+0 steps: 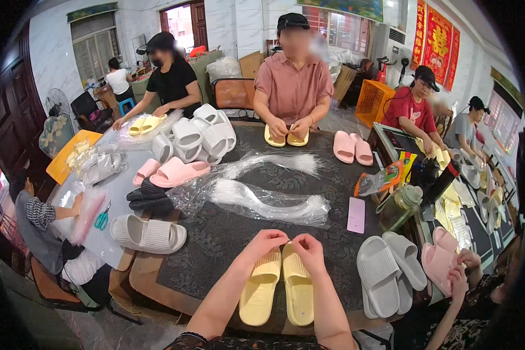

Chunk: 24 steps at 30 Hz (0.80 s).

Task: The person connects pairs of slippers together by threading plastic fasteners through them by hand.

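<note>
A pair of yellow slide slippers lies before me, a left slipper and a right slipper side by side, soles down, toes pointing away. Over the toe ends, my left hand and my right hand meet with fingertips pinched close together. Something tiny and pale shows between the fingertips, too small to name. Beyond my hands lies a bundle of thin white plastic strands in clear wrap. A second such bundle lies behind it.
Grey slippers lie at left; more grey slippers sit right. Pink slippers and black slippers are left of the bundles. A pink card and green bottle stand right. Several people handle slippers around the tables.
</note>
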Tool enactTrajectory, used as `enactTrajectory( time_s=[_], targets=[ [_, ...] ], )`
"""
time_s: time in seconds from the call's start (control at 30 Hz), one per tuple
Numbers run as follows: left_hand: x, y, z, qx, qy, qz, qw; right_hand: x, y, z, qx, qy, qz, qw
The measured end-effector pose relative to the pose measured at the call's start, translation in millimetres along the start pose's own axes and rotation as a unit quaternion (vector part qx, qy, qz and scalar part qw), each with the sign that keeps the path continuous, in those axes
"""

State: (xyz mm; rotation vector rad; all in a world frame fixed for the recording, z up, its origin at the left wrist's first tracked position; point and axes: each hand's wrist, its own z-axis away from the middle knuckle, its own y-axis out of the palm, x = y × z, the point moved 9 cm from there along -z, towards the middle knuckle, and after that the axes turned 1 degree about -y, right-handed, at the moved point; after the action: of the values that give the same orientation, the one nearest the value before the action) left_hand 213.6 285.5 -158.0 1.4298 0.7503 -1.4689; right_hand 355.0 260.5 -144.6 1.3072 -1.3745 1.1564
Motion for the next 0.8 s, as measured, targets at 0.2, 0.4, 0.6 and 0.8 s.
enactTrajectory(
  time_s=[0.2, 0.4, 0.6, 0.8],
  targets=[
    [11.0, 3.8, -0.1, 0.036, -0.048, 0.006, 0.998, -6.4, 3.3, 1.3, 0.013, 0.027, -0.011, 0.999],
    [7.3, 16.1, -1.8, 0.057, -0.01, -0.024, 0.998, -7.2, 0.1, 0.4, 0.01, 0.028, -0.014, 0.999],
    [12.0, 8.2, -3.7, 0.035, -0.012, -0.008, 0.999, -10.5, 4.0, 1.7, 0.025, 0.032, -0.021, 0.999],
    [14.4, 11.9, -5.0, 0.061, -0.012, 0.044, 0.997, -11.5, 5.6, 0.6, 0.03, 0.022, -0.026, 0.999]
  ],
)
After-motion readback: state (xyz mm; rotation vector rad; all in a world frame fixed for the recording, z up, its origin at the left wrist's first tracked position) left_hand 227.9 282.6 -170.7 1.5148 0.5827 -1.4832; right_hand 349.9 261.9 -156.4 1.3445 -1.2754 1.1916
